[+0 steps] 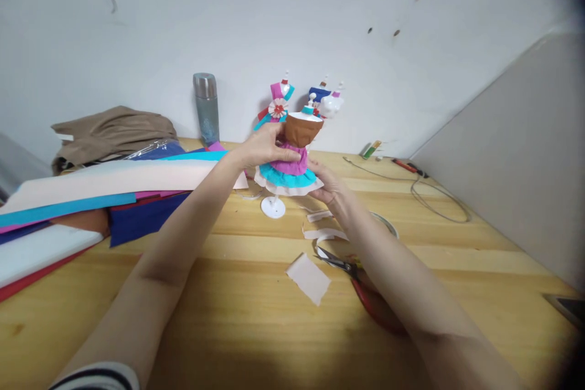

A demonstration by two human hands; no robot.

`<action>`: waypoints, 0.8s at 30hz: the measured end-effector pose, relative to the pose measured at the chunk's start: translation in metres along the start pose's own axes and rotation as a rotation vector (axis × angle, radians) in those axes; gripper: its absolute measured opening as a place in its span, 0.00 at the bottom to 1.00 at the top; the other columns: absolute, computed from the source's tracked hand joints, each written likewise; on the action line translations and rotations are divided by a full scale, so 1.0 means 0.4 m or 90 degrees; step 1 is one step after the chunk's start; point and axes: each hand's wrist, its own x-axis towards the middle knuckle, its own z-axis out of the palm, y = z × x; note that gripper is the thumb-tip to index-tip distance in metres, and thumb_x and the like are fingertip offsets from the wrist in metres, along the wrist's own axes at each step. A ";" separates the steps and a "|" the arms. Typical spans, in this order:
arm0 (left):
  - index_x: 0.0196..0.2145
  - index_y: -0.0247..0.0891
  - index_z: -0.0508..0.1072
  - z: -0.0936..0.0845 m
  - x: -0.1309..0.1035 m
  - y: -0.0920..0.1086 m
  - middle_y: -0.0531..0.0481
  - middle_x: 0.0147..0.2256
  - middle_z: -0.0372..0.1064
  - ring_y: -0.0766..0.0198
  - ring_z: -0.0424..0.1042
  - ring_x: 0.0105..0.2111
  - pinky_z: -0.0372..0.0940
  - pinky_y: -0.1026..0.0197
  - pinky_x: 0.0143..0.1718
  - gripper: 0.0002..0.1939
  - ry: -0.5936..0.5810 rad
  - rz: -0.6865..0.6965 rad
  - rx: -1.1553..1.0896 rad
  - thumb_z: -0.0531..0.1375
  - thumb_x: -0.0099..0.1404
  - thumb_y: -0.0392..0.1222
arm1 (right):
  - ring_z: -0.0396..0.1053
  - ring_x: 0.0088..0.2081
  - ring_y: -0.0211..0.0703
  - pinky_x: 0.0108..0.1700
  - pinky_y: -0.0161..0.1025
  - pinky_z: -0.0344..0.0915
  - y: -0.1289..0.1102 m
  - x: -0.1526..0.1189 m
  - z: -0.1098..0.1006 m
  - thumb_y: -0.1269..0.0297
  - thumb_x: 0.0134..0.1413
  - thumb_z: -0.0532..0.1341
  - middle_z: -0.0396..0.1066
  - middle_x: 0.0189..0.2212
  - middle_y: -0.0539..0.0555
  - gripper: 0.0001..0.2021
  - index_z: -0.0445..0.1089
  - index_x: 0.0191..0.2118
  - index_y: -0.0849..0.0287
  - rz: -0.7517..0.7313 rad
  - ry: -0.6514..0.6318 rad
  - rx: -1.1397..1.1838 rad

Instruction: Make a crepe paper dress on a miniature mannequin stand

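A small dress form (303, 128) wears a brown top and a skirt (292, 175) in pink, turquoise and pale pink layers. It leans over its round white base (273, 207). My left hand (267, 147) holds it at the waist, thumb across the front and fingers partly hidden behind. From the right, my right hand (325, 184) grips the skirt's lower edge, its fingertips hidden behind the layers. Below lie pale strips (325, 234), a pale square scrap (309, 278) and scissors (345, 266) with red handles, partly under my right forearm.
More dressed forms (278, 106) stand behind. A flask (207, 108) is by the wall, left of them. Coloured paper or fabric sheets (123, 180) and brown cloth (116, 128) cover the left side. A cable (418, 198) and a red-handled tool (406, 166) lie at right.
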 end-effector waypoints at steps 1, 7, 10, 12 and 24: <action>0.45 0.31 0.74 0.001 0.001 0.001 0.41 0.44 0.77 0.54 0.74 0.45 0.70 0.53 0.47 0.23 0.003 -0.001 0.000 0.69 0.51 0.40 | 0.75 0.51 0.54 0.54 0.55 0.72 0.001 -0.002 -0.004 0.58 0.55 0.64 0.80 0.41 0.55 0.10 0.73 0.42 0.54 0.013 -0.007 0.018; 0.44 0.31 0.75 0.003 0.001 0.007 0.43 0.42 0.77 0.56 0.74 0.43 0.70 0.54 0.46 0.21 0.011 -0.009 0.004 0.68 0.52 0.40 | 0.75 0.51 0.47 0.58 0.49 0.68 0.003 -0.018 -0.001 0.63 0.56 0.62 0.79 0.45 0.53 0.14 0.72 0.48 0.54 -0.006 -0.022 0.063; 0.45 0.31 0.74 0.005 0.001 0.005 0.43 0.44 0.76 0.53 0.74 0.45 0.69 0.51 0.48 0.24 0.016 -0.024 -0.001 0.69 0.51 0.43 | 0.77 0.44 0.43 0.52 0.41 0.73 0.016 -0.020 0.022 0.71 0.53 0.64 0.81 0.41 0.53 0.13 0.74 0.46 0.55 0.003 0.038 0.064; 0.45 0.32 0.74 0.006 0.002 0.002 0.43 0.44 0.76 0.51 0.74 0.46 0.69 0.50 0.48 0.25 0.028 -0.034 -0.002 0.69 0.50 0.44 | 0.78 0.40 0.43 0.46 0.38 0.75 0.024 -0.020 0.032 0.71 0.54 0.64 0.81 0.37 0.54 0.09 0.74 0.42 0.57 0.015 0.075 0.084; 0.43 0.33 0.74 0.014 0.008 -0.012 0.44 0.42 0.77 0.51 0.74 0.45 0.69 0.50 0.47 0.23 0.070 -0.041 -0.014 0.69 0.50 0.44 | 0.77 0.34 0.40 0.39 0.34 0.76 0.052 0.005 0.058 0.76 0.58 0.57 0.78 0.27 0.52 0.08 0.71 0.34 0.57 0.019 0.134 0.213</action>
